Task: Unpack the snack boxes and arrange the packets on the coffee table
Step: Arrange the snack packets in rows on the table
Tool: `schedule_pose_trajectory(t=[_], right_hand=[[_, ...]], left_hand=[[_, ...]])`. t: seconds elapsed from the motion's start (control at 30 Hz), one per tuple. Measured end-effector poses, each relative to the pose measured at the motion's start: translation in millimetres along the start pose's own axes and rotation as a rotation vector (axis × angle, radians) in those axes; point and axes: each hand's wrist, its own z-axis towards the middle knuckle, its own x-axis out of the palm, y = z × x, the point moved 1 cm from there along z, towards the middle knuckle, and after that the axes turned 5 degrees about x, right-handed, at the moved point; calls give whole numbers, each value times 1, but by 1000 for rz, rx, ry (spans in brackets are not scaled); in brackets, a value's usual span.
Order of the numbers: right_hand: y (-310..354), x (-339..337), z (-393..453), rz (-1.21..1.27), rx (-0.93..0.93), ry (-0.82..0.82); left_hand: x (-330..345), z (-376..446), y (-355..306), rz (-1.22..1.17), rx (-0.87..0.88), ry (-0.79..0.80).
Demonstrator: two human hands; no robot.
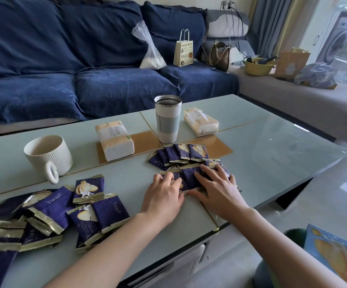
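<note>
Cream ribbed ceramic mug [47, 156] stands left; steel tumbler with pale green sleeve [167, 119] centre, between two wrapped tissue packs [114, 137] [201, 121]. Behind: navy fabric sofa [81, 59] carrying clear plastic bag [150, 50], paper bread bag [183, 50], brown handbag [219, 55]. Yellow bowl [258, 66] on grey chaise [293, 96].

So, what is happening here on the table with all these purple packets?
A person is arranging purple snack packets on the coffee table. The left hand and the right hand both lie with straight fingers on a near row of packets, pressing it into line. A far row already lies behind it, near the tumbler. A loose pile of packets waits unsorted at the left, by the white mug.
</note>
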Motion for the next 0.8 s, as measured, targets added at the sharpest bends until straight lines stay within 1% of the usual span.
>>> schedule_pose_trajectory(t=[0.07,0.13,0.3,0.43,0.5,0.57,0.67,0.73,0.8], right_hand=[[-4,0,1,5,-26,7],[-5,-2,3,-2,-53,-48],[-3,7,3,-47,-148,-218],[-10,8,0,-93,-284,-379],[-10,5,-2,-92,-326,-428],[-11,7,-4,-42,-338,-439],[-13,11,-8,79,-291,-389],[-12,8,-8,224,-229,-405],[-10,3,-8,396,-178,-453]], left_hand=[[3,2,-1,0,7,-6],[4,4,-1,7,15,-15],[3,5,1,-17,7,-39],[-1,13,3,-10,-1,-1],[-3,16,3,-13,-7,30],[-4,18,1,-11,-4,56],[-5,21,-1,-23,-9,66],[-6,23,-1,-55,-26,73],[-6,23,1,-77,-16,85]])
